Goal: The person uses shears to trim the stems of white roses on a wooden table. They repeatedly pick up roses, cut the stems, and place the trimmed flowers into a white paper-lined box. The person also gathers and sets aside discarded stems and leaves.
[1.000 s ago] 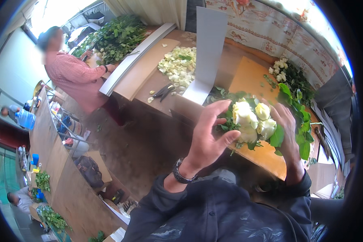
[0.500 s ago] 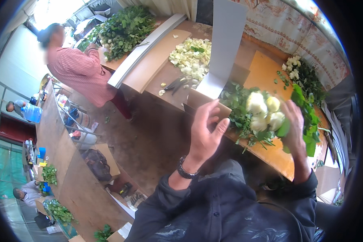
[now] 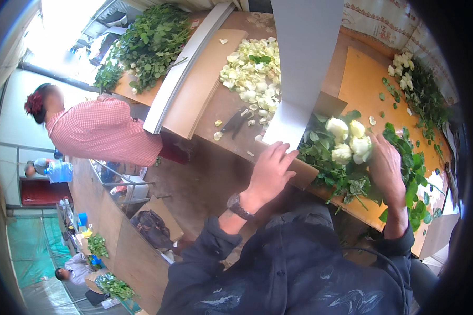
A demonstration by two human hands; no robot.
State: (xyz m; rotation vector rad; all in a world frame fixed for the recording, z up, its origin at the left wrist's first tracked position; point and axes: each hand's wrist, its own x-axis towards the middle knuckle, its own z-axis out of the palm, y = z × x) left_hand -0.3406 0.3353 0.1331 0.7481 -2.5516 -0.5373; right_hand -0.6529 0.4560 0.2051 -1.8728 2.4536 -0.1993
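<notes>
A small bunch of white roses (image 3: 343,140) with green leaves lies at the table's near edge, heads together. My right hand (image 3: 386,167) curls round its right side, fingers against the nearest rose (image 3: 360,149); leaves partly hide its grip. Leafy stems (image 3: 412,181) spread out beyond that hand. My left hand (image 3: 270,170) is open, its fingers reaching over the near end of a tall white sheet (image 3: 305,68) and touching the brown cardboard (image 3: 302,175) beneath. The sheet bends upward and away from me.
Pale petals (image 3: 255,68) are heaped left of the sheet, with dark-handled cutters (image 3: 238,119) nearby. More white roses (image 3: 403,65) lie at the far right. A person in a checked shirt (image 3: 102,128) stands at the left by a leafy pile (image 3: 155,44). Behind runs a long wooden bench (image 3: 97,205).
My left hand has shifted from beside the cardboard onto the sheet's near end, fingers lower. My right hand stays by the roses; the leaves beside it have dropped lower. The view has turned slightly.
</notes>
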